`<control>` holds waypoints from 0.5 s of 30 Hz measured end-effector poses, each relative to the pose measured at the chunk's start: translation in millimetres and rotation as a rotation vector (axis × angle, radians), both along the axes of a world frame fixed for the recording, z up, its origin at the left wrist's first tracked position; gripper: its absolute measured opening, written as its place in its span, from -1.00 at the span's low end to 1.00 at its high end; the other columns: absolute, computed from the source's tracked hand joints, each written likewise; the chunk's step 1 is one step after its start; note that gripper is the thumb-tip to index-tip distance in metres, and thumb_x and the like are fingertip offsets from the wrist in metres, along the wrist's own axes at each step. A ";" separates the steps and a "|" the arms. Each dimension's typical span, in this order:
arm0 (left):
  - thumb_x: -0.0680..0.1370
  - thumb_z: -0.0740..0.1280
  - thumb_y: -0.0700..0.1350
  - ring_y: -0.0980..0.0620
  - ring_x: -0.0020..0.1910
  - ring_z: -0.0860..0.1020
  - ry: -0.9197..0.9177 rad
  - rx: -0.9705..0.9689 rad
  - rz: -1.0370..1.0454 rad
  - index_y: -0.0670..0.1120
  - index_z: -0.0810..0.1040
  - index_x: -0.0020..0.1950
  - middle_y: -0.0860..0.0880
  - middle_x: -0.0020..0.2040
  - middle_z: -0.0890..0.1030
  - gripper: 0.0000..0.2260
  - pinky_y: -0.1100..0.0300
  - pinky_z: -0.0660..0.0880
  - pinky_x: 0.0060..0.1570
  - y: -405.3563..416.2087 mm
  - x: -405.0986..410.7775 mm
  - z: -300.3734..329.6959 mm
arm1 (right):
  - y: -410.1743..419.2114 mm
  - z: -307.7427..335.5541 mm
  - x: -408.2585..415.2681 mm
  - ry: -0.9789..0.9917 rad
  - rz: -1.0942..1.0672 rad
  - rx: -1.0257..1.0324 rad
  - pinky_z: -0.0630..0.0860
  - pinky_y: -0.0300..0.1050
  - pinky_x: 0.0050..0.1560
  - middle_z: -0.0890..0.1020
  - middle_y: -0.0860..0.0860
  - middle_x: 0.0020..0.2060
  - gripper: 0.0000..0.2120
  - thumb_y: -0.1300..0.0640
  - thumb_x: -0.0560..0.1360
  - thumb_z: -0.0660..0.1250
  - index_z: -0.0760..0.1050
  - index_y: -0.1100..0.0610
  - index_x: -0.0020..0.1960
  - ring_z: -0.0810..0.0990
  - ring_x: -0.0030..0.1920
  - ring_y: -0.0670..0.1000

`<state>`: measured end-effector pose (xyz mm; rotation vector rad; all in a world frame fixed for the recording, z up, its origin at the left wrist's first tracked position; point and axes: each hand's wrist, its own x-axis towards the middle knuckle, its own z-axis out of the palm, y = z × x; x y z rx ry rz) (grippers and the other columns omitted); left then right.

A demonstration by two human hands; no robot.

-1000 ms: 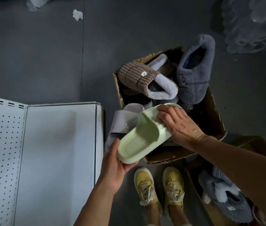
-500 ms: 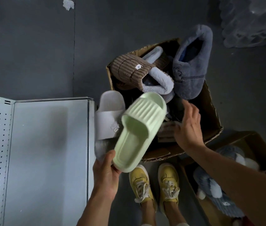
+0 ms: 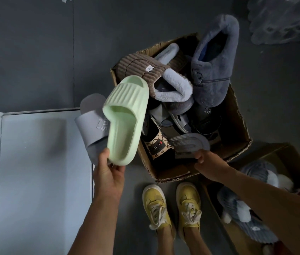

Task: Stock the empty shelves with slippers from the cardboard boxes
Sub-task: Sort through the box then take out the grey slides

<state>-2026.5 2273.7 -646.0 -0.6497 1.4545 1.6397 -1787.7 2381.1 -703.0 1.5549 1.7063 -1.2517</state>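
Slippers fill the cardboard box (image 3: 237, 129) on the dark floor — a brown corduroy slipper (image 3: 141, 68) and a blue fleece slipper (image 3: 213, 70) lie on top. The left hand (image 3: 108, 173) grips two together by their heels, a green slide (image 3: 125, 122) and a grey slide (image 3: 92, 126), above the white shelf (image 3: 40, 172). The right hand (image 3: 208, 164) pinches a grey sole (image 3: 189, 144) in the box — yellow sneakers (image 3: 171, 205) stand below.
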 end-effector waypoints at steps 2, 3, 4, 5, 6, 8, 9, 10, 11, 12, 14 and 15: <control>0.54 0.35 -0.18 0.04 -0.07 0.65 -0.003 -0.008 -0.002 -0.20 0.54 0.15 -0.07 -0.04 0.66 -0.79 0.22 0.61 -0.28 7.0 2.8 -10.8 | 6.6 -7.5 0.1 -0.018 0.016 0.024 0.53 -0.03 0.08 0.57 0.11 0.08 -0.72 0.21 0.51 0.23 0.46 0.12 0.21 0.55 0.07 0.11; 0.54 0.36 -0.19 0.04 -0.08 0.66 -0.009 -0.010 -0.003 -0.20 0.52 0.19 -0.07 -0.04 0.66 -0.76 0.21 0.61 -0.29 9.1 5.1 -16.8 | 10.9 -10.9 -1.5 -0.040 0.012 0.032 0.51 -0.07 0.06 0.58 0.11 0.07 -0.75 0.22 0.51 0.21 0.48 0.13 0.18 0.55 0.08 0.12; 0.53 0.37 -0.19 0.04 -0.09 0.67 -0.017 -0.011 -0.002 -0.20 0.51 0.23 -0.08 -0.04 0.66 -0.72 0.20 0.62 -0.28 10.0 7.5 -23.2 | 14.8 -15.1 -2.4 -0.057 0.006 0.052 0.49 -0.09 0.04 0.58 0.11 0.07 -0.77 0.22 0.52 0.20 0.51 0.13 0.15 0.56 0.07 0.12; 0.53 0.37 -0.20 0.03 -0.08 0.67 -0.025 -0.010 0.001 -0.21 0.50 0.28 -0.08 -0.03 0.66 -0.68 0.19 0.62 -0.27 10.0 10.1 -28.9 | 18.1 -21.7 -2.6 -0.076 0.006 0.059 0.48 -0.10 0.05 0.58 0.10 0.07 -0.79 0.20 0.54 0.19 0.52 0.12 0.13 0.55 0.07 0.12; 0.53 0.36 -0.20 0.03 -0.06 0.67 -0.027 -0.010 0.001 -0.22 0.48 0.32 -0.09 -0.01 0.66 -0.64 0.18 0.62 -0.26 9.0 12.5 -34.7 | 21.0 -28.3 -2.8 -0.086 0.033 0.074 0.47 -0.09 0.09 0.58 0.10 0.08 -0.79 0.18 0.56 0.18 0.53 0.12 0.13 0.55 0.10 0.13; 0.54 0.34 -0.21 0.01 -0.03 0.67 -0.006 -0.008 -0.009 -0.24 0.44 0.40 -0.11 0.05 0.65 -0.57 0.18 0.62 -0.24 5.4 16.8 -44.9 | 26.6 -46.8 0.1 -0.114 0.086 0.078 0.39 -0.05 0.20 0.54 0.10 0.15 -0.74 0.08 0.58 0.18 0.51 0.10 0.20 0.48 0.19 0.15; 0.54 0.34 -0.21 0.02 -0.03 0.67 0.010 -0.004 -0.010 -0.23 0.42 0.42 -0.11 0.07 0.64 -0.56 0.18 0.62 -0.23 3.3 18.4 -49.0 | 29.3 -54.2 0.8 -0.145 0.088 0.076 0.34 -0.01 0.25 0.49 0.11 0.22 -0.68 0.03 0.57 0.20 0.46 0.11 0.28 0.41 0.25 0.17; 0.54 0.34 -0.22 0.03 -0.06 0.68 0.027 0.002 -0.008 -0.23 0.42 0.43 -0.11 0.06 0.64 -0.55 0.17 0.62 -0.23 1.6 19.4 -52.4 | 31.5 -61.9 1.3 -0.173 0.061 0.079 0.30 0.02 0.29 0.42 0.14 0.29 -0.59 0.02 0.56 0.23 0.37 0.15 0.36 0.35 0.31 0.20; 0.54 0.34 -0.23 0.04 -0.09 0.69 0.042 0.004 -0.008 -0.22 0.42 0.43 -0.09 0.03 0.65 -0.55 0.17 0.62 -0.24 0.5 20.2 -54.9 | 34.0 -68.6 1.5 -0.204 -0.015 0.077 0.27 0.04 0.32 0.35 0.18 0.34 -0.50 0.04 0.55 0.26 0.28 0.22 0.42 0.29 0.35 0.24; 0.54 0.34 -0.23 0.05 -0.12 0.70 0.054 0.005 -0.008 -0.22 0.42 0.42 -0.08 -0.01 0.66 -0.56 0.17 0.62 -0.25 0.2 20.4 -57.5 | 37.6 -75.9 1.5 -0.224 -0.100 0.094 0.26 0.06 0.34 0.31 0.22 0.37 -0.47 0.10 0.56 0.26 0.23 0.28 0.44 0.26 0.38 0.26; 0.54 0.34 -0.25 0.05 -0.15 0.70 0.069 0.001 -0.006 -0.23 0.45 0.39 -0.05 -0.10 0.69 -0.59 0.17 0.62 -0.28 0.3 20.4 -63.5 | 45.7 -90.5 1.2 -0.241 -0.250 0.108 0.27 0.08 0.34 0.30 0.29 0.38 -0.51 0.19 0.56 0.22 0.23 0.35 0.42 0.28 0.39 0.28; 0.53 0.35 -0.26 0.05 -0.16 0.70 0.075 0.001 -0.006 -0.24 0.46 0.37 -0.04 -0.13 0.70 -0.60 0.16 0.62 -0.29 0.6 20.6 -66.1 | 49.2 -100.6 2.8 -0.233 -0.321 0.090 0.30 0.09 0.34 0.33 0.31 0.37 -0.53 0.22 0.55 0.21 0.25 0.37 0.41 0.32 0.37 0.29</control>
